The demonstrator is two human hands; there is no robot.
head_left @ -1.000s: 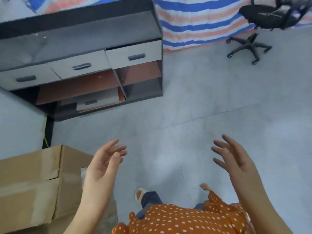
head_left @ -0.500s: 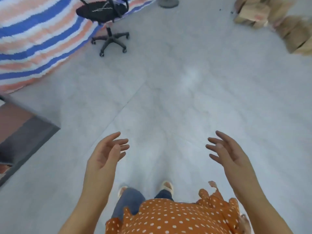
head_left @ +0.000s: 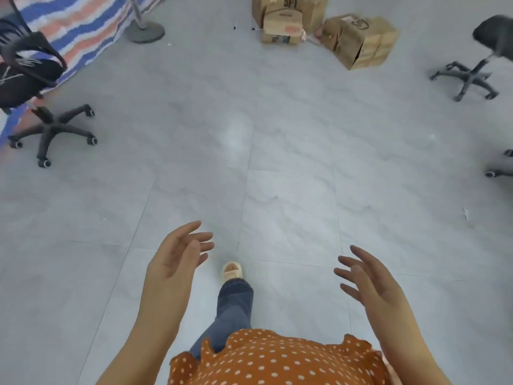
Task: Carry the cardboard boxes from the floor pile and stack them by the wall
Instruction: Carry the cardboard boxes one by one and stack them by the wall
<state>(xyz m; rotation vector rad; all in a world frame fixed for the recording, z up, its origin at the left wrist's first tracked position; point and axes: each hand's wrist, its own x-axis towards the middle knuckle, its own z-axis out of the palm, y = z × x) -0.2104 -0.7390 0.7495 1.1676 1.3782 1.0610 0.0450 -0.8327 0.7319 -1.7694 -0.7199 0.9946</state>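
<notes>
— Where are the cardboard boxes (head_left: 322, 29)?
— Piled on the floor (head_left: 277, 151) far ahead, apparently four or five.
— And the arms?
— Both raised forward. Left hand (head_left: 177, 257) and right hand (head_left: 369, 282) hang spread, fingers relaxed, holding nothing.

Single head-mounted wide-angle view, looking forward and steeply down from standing height. The wearer's left hand (head_left: 177, 257) and right hand (head_left: 369, 282) fill the near foreground at the lower edge, above the tiled floor (head_left: 277, 151). The cardboard boxes (head_left: 319, 29) lie far off at the top edge; office chairs (head_left: 50, 126) mark the left and right margins. Straight lines bow toward the periphery.
</notes>
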